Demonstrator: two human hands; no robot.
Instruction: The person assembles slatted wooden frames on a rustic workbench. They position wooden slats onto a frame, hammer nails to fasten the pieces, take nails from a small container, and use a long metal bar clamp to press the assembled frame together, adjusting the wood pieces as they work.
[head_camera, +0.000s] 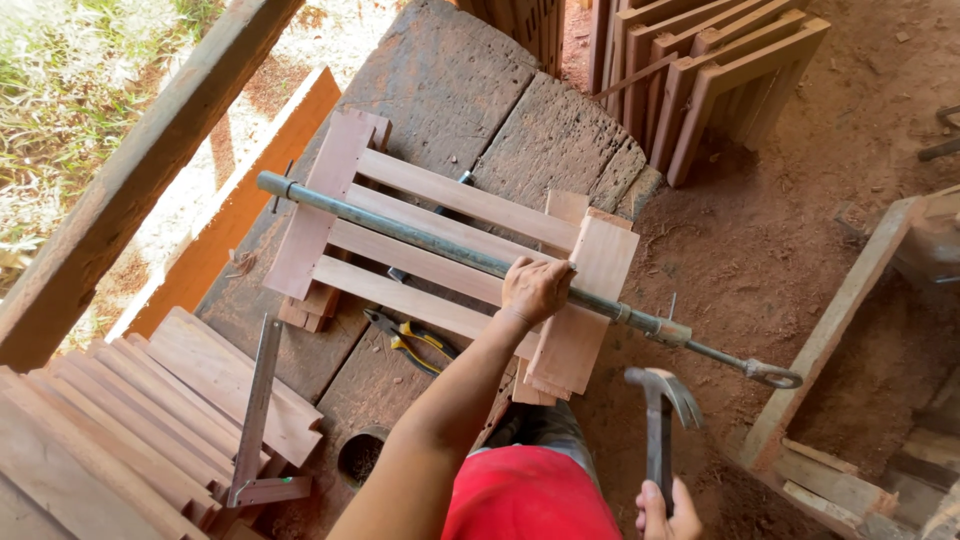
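A wooden slatted frame lies on a rough workbench, with several slats between two end pieces. A long metal bar clamp runs across it from upper left to an eye bolt at lower right. My left hand grips the clamp bar close to the right end piece. My right hand, at the bottom edge, holds a claw hammer by its handle, head up, below the clamp's screw end.
Yellow-handled pliers lie on the bench under the frame. A try square rests on stacked boards at lower left. More finished frames lean at the top right. Red dirt floor lies to the right.
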